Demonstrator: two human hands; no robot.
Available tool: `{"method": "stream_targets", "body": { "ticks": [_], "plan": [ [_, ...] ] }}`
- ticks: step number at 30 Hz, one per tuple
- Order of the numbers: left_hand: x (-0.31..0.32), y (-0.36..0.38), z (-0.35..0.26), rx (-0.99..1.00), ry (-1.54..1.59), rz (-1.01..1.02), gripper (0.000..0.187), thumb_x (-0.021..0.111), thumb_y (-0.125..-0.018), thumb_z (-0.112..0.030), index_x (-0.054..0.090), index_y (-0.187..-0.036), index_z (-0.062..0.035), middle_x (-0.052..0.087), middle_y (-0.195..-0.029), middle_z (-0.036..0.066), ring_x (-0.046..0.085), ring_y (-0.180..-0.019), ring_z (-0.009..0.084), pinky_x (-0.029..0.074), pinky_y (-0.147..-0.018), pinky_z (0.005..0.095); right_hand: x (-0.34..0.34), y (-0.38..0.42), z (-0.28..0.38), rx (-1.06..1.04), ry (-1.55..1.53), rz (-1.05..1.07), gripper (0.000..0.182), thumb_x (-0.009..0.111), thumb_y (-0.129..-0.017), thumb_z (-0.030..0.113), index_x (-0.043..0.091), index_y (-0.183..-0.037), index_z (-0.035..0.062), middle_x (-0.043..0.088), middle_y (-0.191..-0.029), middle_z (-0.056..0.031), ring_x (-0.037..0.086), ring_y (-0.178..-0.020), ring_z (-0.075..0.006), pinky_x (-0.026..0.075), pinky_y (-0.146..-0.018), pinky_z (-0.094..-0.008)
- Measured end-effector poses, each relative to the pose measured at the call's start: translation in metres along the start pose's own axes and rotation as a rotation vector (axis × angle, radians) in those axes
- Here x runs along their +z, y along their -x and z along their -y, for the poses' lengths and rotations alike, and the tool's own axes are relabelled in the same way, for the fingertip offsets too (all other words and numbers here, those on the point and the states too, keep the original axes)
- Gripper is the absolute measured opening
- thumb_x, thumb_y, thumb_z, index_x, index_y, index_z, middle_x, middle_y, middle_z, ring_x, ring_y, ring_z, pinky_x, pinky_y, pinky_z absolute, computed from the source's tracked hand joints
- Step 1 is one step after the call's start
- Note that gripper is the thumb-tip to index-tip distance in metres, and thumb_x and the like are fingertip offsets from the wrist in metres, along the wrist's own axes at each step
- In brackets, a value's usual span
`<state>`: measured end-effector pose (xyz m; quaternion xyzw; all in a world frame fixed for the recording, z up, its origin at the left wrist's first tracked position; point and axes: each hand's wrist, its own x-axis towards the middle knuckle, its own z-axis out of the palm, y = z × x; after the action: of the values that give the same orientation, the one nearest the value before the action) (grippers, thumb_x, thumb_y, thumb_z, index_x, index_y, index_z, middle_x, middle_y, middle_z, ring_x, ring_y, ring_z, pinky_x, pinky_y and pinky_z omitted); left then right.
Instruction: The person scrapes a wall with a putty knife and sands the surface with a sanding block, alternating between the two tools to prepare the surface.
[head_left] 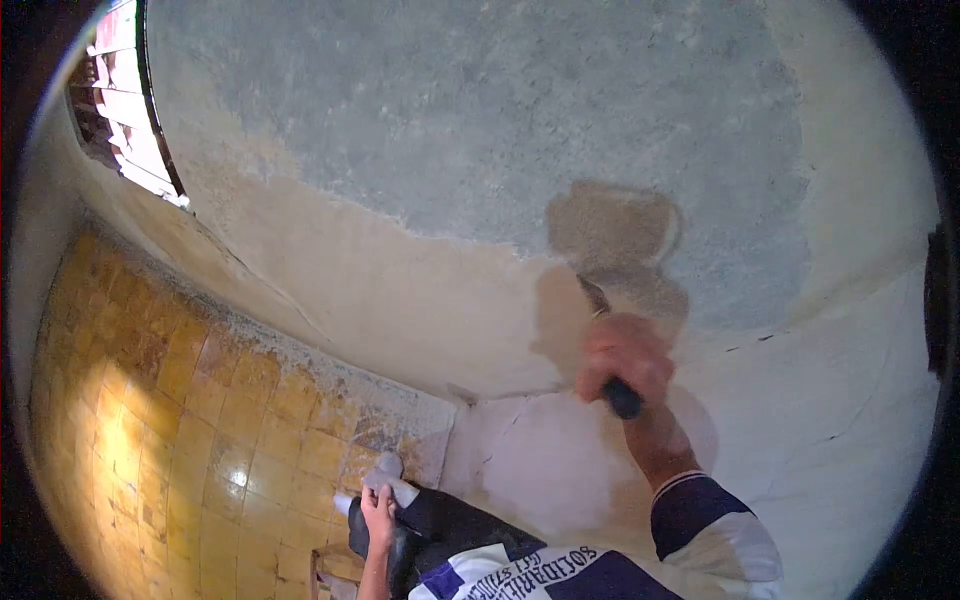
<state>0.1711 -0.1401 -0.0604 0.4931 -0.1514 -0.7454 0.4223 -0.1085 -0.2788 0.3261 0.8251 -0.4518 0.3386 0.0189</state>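
My right hand (632, 355), slightly blurred, is closed round the dark handle (622, 399) of a scraper. Its narrow metal blade (594, 296) points up at the wall, close to the border between the rough grey area (480, 120) and the smoother beige band (380, 265). The shadows of hand and tool fall on the wall around the blade. Low down by my legs, my left hand (378, 518) has its fingers bent at a light grey shape (389, 471); I cannot tell what they hold.
Yellowish floor tiles (200, 430) spread out at the left, with pale dust and crumbs (300, 360) along the wall's foot. A barred window opening (125, 100) is at upper left. A whitish wall (800, 420) meets the beige one at right. A wooden frame (335, 565) stands by my legs.
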Motion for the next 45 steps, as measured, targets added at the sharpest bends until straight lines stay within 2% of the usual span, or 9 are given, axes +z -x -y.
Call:
{"method": "stream_targets", "body": {
  "ticks": [7,15,23,25,33,36,40,41,45],
  "plan": [
    [-0.001,-0.003,-0.006,-0.024,0.019,-0.017,0.012,0.057,-0.090,-0.014,0.049,-0.098,-0.0088,0.047,-0.070,-0.005,0.040,-0.053,0.0018,0.029,-0.044,0.0173,0.029,0.028,-0.049,0.039,0.359,-0.497,0.015,0.055,-0.083,0.014,0.056,-0.068,0.0148,0.057,-0.067,-0.0016,0.055,-0.061,-0.0162,0.044,-0.057,-0.0320],
    [-0.005,-0.005,-0.016,-0.015,-0.010,-0.002,0.017,0.055,-0.090,-0.012,0.050,-0.107,-0.0098,0.047,-0.073,-0.005,0.039,-0.055,0.0025,0.032,-0.046,0.0174,0.020,0.012,-0.032,-0.006,-0.134,-0.147,0.011,0.063,-0.069,0.009,0.060,-0.079,0.0128,0.061,-0.073,-0.0054,0.062,-0.072,-0.0231,0.049,-0.062,-0.0343],
    [0.001,0.005,-0.046,-0.004,-0.049,-0.045,0.017,0.056,-0.089,-0.010,0.050,-0.104,-0.0103,0.045,-0.071,-0.007,0.041,-0.056,0.0021,0.032,-0.046,0.0177,-0.016,0.020,-0.023,0.634,-0.328,0.412,0.018,0.056,-0.082,0.022,0.059,-0.072,0.0078,0.063,-0.073,-0.0078,0.060,-0.058,-0.0212,0.048,-0.058,-0.0322],
    [0.005,0.004,-0.055,0.054,-0.068,-0.047,0.017,0.056,-0.088,-0.010,0.050,-0.104,-0.0109,0.046,-0.073,-0.006,0.041,-0.056,0.0024,0.032,-0.046,0.0180,-0.027,0.010,-0.004,0.209,-0.592,-0.050,0.028,0.047,-0.089,0.025,0.058,-0.072,0.0065,0.062,-0.076,-0.0073,0.059,-0.062,-0.0208,0.047,-0.058,-0.0316],
    [-0.042,-0.025,-0.082,0.088,-0.164,-0.039,0.039,0.061,-0.086,-0.017,0.044,-0.121,-0.0129,0.046,-0.107,0.006,0.048,-0.086,0.0185,0.043,-0.068,0.0296,0.007,0.031,-0.033,0.015,-0.253,-0.012,0.016,0.067,-0.075,0.006,0.051,-0.072,0.0085,0.056,-0.067,-0.0031,0.057,-0.059,-0.0198,0.045,-0.055,-0.0310],
    [-0.071,-0.031,-0.115,0.069,-0.306,-0.040,0.055,0.063,-0.085,-0.022,0.039,-0.134,-0.0149,0.044,-0.130,0.013,0.051,-0.106,0.0290,0.048,-0.082,0.0369,0.028,-0.006,-0.022,0.006,-0.122,-0.492,0.027,0.071,-0.073,0.004,0.047,-0.062,0.0094,0.048,-0.057,-0.0038,0.052,-0.049,-0.0204,0.042,-0.043,-0.0338],
    [-0.070,-0.037,-0.161,0.573,-0.946,0.150,0.039,0.059,-0.089,-0.023,0.046,-0.123,-0.0103,0.054,-0.104,0.007,0.053,-0.091,0.0195,0.047,-0.074,0.0326,0.139,0.067,-0.001,0.120,0.157,-0.257,0.022,0.073,-0.073,0.017,0.054,-0.069,0.0064,0.058,-0.068,-0.0040,0.057,-0.054,-0.0216,0.042,-0.048,-0.0318],
    [-0.053,-0.032,-0.188,0.113,-0.291,0.096,0.029,0.058,-0.089,-0.021,0.049,-0.115,-0.0122,0.055,-0.097,0.005,0.053,-0.087,0.0172,0.047,-0.071,0.0325,0.163,0.083,0.020,0.309,0.079,-0.276,0.022,0.072,-0.074,0.021,0.056,-0.075,0.0055,0.058,-0.069,-0.0064,0.057,-0.057,-0.0241,0.044,-0.051,-0.0340],
    [-0.056,-0.040,-0.259,0.070,-0.295,0.156,0.026,0.058,-0.089,-0.020,0.050,-0.112,-0.0117,0.055,-0.094,0.003,0.053,-0.082,0.0145,0.047,-0.067,0.0297,0.205,0.124,0.112,1.055,-0.358,-0.184,0.036,0.065,-0.080,0.032,0.055,-0.101,0.0036,0.058,-0.090,-0.0168,0.058,-0.080,-0.0324,0.046,-0.070,-0.0409]
  ]
}}
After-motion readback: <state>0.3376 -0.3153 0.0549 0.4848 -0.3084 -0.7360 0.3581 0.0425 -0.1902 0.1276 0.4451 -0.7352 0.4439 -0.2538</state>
